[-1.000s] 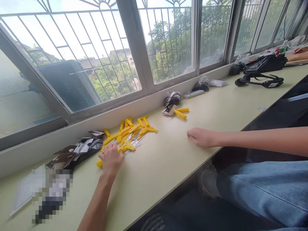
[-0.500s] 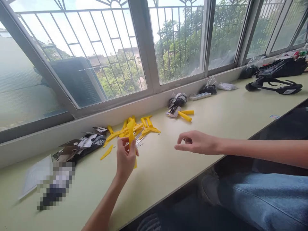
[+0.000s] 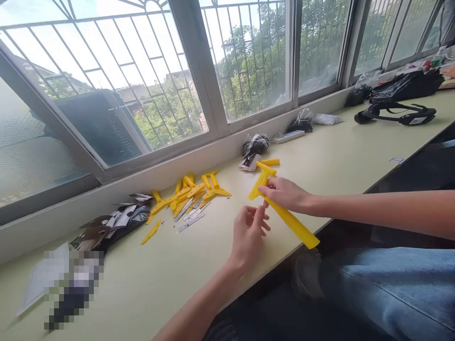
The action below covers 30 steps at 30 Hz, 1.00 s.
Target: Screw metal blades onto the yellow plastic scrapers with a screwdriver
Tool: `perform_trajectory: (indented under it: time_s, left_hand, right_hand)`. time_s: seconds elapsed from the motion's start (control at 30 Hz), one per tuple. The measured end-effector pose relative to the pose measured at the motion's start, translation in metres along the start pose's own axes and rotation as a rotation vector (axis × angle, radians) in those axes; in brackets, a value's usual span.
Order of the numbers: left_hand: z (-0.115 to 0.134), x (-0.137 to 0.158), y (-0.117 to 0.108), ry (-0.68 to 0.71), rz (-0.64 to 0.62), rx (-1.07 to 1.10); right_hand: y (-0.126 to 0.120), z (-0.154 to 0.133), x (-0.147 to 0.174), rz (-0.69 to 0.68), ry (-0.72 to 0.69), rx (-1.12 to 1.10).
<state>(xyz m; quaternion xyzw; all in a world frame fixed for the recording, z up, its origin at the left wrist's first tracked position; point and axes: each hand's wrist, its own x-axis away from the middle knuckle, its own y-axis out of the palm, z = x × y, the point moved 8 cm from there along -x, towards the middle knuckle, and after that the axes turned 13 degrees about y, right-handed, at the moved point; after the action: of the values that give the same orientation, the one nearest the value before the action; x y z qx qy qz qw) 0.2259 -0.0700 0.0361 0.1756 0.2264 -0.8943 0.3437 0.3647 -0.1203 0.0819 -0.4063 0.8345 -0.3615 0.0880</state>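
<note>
Pale green table [image 3: 199,270], its front edge [image 3: 263,273] slanting up from lower centre to the right; the window sill [image 3: 174,166] bounds the far side. From my remote seat I read bare tabletop left of the hands, between them and the metal blades [image 3: 192,222], and a longer stretch off to the right, as far as a black headset [image 3: 396,116]. Tighter beyond the right hand [image 3: 287,193]: two loose yellow handles [image 3: 272,162] and a printed card [image 3: 250,162] lie near, with a black plastic bundle [image 3: 256,144] behind. The yellow T-shaped scraper [image 3: 293,225] is in the right hand, held where handle meets head, thumb on top; its head points away toward the loose handles, its butt slopes back toward me and crosses the front edge in view (whether it overhangs, I can't say). Right forearm comes in nearly level from the side. Left hand [image 3: 249,234] sits just below the scraper's head, forearm rising from the bottom, fingers half curled, thumb and forefinger raised; I can't tell whether they touch the scraper or pinch something small. Further left, a heap of yellow scrapers [image 3: 188,192] sits by the sill, one slim yellow piece [image 3: 151,232] lying apart nearby.
</note>
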Motion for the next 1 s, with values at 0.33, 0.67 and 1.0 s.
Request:
perform_trajectory:
  time_s: [0.33, 0.67, 1.0]
  left_hand:
    - [-0.055, -0.056, -0.153, 0.025, 0.153, -0.941]
    - [-0.066, 0.001, -0.220, 0.016, -0.052, -1.164]
    - [-0.089, -0.009, -0.251, -0.107, -0.148, -1.041]
  right_hand:
    - [0.017, 0.021, -0.007, -0.165, 0.027, 0.243]
    - [0.044, 0.030, 0.003, -0.287, -0.009, 0.402]
    - [0.052, 0.033, 0.006, -0.326, -0.049, 0.432]
